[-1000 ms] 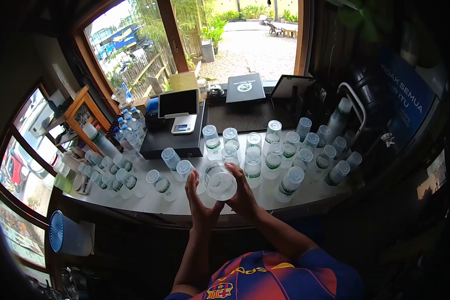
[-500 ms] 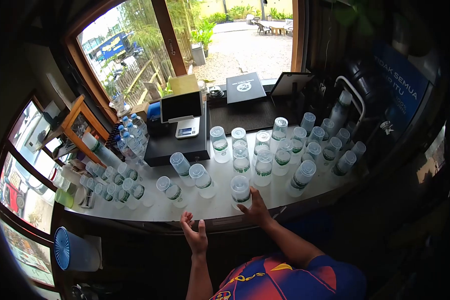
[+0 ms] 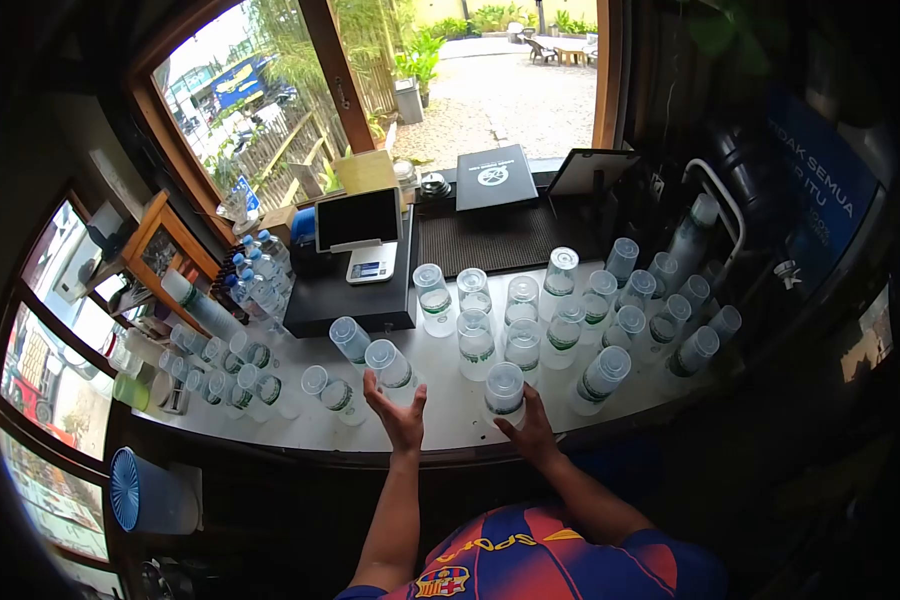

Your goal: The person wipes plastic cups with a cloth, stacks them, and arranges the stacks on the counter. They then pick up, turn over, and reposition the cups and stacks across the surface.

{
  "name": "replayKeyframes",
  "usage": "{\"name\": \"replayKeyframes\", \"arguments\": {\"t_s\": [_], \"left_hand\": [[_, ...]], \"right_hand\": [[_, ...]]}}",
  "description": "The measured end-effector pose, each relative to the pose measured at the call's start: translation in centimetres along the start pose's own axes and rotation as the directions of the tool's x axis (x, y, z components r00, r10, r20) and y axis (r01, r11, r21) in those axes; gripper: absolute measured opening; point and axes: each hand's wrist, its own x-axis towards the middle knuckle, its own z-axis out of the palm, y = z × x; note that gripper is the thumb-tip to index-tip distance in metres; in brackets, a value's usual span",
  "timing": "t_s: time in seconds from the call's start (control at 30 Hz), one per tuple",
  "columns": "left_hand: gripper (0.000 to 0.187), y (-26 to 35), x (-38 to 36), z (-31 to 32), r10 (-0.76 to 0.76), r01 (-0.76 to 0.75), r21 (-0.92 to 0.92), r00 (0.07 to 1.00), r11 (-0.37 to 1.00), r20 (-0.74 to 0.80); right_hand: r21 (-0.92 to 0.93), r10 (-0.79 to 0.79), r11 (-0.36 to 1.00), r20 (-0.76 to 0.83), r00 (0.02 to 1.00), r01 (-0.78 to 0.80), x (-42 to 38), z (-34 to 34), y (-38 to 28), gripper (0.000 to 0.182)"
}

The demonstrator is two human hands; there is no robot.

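Clear plastic cups with green print stand upside down in loose groups on the white counter point(image 3: 300, 432). My right hand point(image 3: 532, 432) wraps its thumb and fingers around the side of one plastic cup point(image 3: 505, 390) at the counter's front edge. To its left, my left hand point(image 3: 398, 415) is raised with thumb and fingers apart. Its fingertips come right at another upside-down cup point(image 3: 388, 362), overlapping its lower part in this view. A further cup point(image 3: 330, 392) stands just left of that hand. Behind my right hand, a cup point(image 3: 523, 346) stands close to several others.
A tablet on a stand point(image 3: 358, 222) rests on a black cash drawer point(image 3: 350, 305) behind the cups. Water bottles point(image 3: 260, 280) and more cups point(image 3: 225, 385) crowd the left. A black ribbed mat point(image 3: 490, 240) lies at the back, and a blue-lidded container point(image 3: 155, 495) sits lower left.
My left hand has moved forward, up to the cup on the left. My right hand has shifted the cup it holds slightly to the right along the front edge.
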Motion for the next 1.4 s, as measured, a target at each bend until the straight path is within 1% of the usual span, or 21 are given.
{"name": "replayKeyframes", "arguments": {"t_s": [0.07,0.2,0.3,0.37,0.43,0.47,0.5,0.57,0.6,0.63,0.7,0.73,0.77,0.8,0.9,0.93,1.03,1.07,1.17,1.27,1.4], "left_hand": [[0.096,-1.5,0.9,1.8,0.019,-0.017,0.025,0.997,1.0,-0.079],[0.087,-0.9,2.1,1.3,-0.096,0.094,-0.078,0.995,0.993,-0.03],[0.082,3.6,4.8,-1.7,0.111,-0.138,-0.172,0.981,0.975,-0.16],[0.084,7.0,8.3,-4.0,0.226,-0.289,-0.188,0.928,0.939,-0.296],[0.084,9.0,11.7,-6.3,0.211,-0.246,-0.074,0.925,0.966,-0.317],[0.083,8.3,13.1,-7.1,0.221,-0.208,0.077,0.935,0.975,-0.278],[0.086,7.5,14.4,-7.4,0.174,-0.152,0.118,0.963,0.981,-0.205],[0.097,5.5,16.1,-7.4,0.052,-0.032,0.161,0.991,0.986,-0.124],[0.102,5.3,16.8,-7.5,0.086,-0.084,0.081,0.996,0.993,-0.011],[0.099,6.0,16.7,-7.5,-0.047,0.045,0.188,0.999,0.981,0.003],[0.09,4.5,17.9,-7.7,0.164,-0.211,0.317,0.972,0.925,0.168],[0.084,4.0,18.8,-8.4,-0.018,-0.101,0.348,0.946,0.932,0.324],[0.078,3.5,19.5,-9.0,-0.201,0.001,0.398,0.864,0.918,0.461],[0.065,4.4,20.0,-9.5,-0.224,-0.032,0.434,0.821,0.9,0.525],[0.056,3.2,21.3,-10.6,-0.093,-0.318,0.481,0.751,0.817,0.654],[0.053,2.1,21.9,-10.6,0.017,-0.39,0.392,0.727,0.833,0.687],[0.055,0.3,23.6,-10.1,-0.058,-0.349,0.339,0.617,0.874,0.785],[0.057,0.0,23.6,-10.1,-0.004,-0.386,0.313,0.625,0.868,0.78],[0.06,-1.6,24.8,-11.4,0.002,-0.408,0.323,0.623,0.854,0.782],[0.063,-4.8,26.3,-13.7,0.012,-0.399,0.356,0.679,0.845,0.734],[0.067,-6.3,27.9,-15.9,-0.1,-0.302,0.434,0.714,0.848,0.693]], "right_hand": [[-0.016,-0.019,1.0,0.013,1.0,0.019,0.0,0.0,0.7,0.09],[-0.029,-0.038,0.999,0.026,0.999,0.039,0.0,-0.1,1.2,0.09],[-0.049,-0.054,0.997,0.007,0.999,0.055,0.1,-0.1,1.3,0.089],[-0.078,-0.066,0.995,0.012,0.998,0.067,0.1,-0.3,1.1,0.088],[-0.094,-0.066,0.993,0.031,0.997,0.069,0.0,-0.3,1.1,0.088],[-0.1,-0.07,0.992,0.035,0.997,0.073,0.2,-0.2,1.1,0.088],[-0.111,-0.073,0.991,0.043,0.996,0.077,0.2,-0.1,1.0,0.088],[-0.136,-0.08,0.987,0.043,0.996,0.085,0.2,-0.1,0.9,0.088],[-0.139,-0.083,0.986,0.043,0.996,0.088,0.1,-0.1,0.9,0.087],[-0.134,-0.084,0.987,0.04,0.996,0.089,0.1,0.0,0.9,0.088],[-0.134,-0.081,0.987,0.035,0.996,0.085,-0.1,0.1,0.9,0.088],[-0.152,-0.076,0.985,0.033,0.997,0.08,-0.2,0.3,0.9,0.088],[-0.161,-0.068,0.984,0.028,0.997,0.072,0.0,0.4,0.7,0.088],[-0.169,-0.058,0.984,0.026,0.998,0.062,-0.1,0.7,0.5,0.088],[-0.189,-0.036,0.981,0.017,0.999,0.038,-0.5,2.0,0.4,0.089],[-0.192,-0.029,0.981,0.011,1.0,0.031,-0.4,2.9,0.2,0.089],[-0.152,-0.001,0.988,-0.001,1.0,0.001,0.1,5.3,-1.0,0.09],[-0.14,0.035,0.99,0.015,0.999,-0.032,0.2,6.1,-1.6,0.089],[-0.081,-0.021,0.997,-0.039,0.999,0.018,1.0,9.0,-3.9,0.087],[-0.06,0.033,0.998,-0.06,0.998,-0.037,1.5,12.6,-4.8,0.085],[0.002,0.042,0.999,0.005,0.999,-0.042,3.6,17.1,-6.5,0.084]]}}
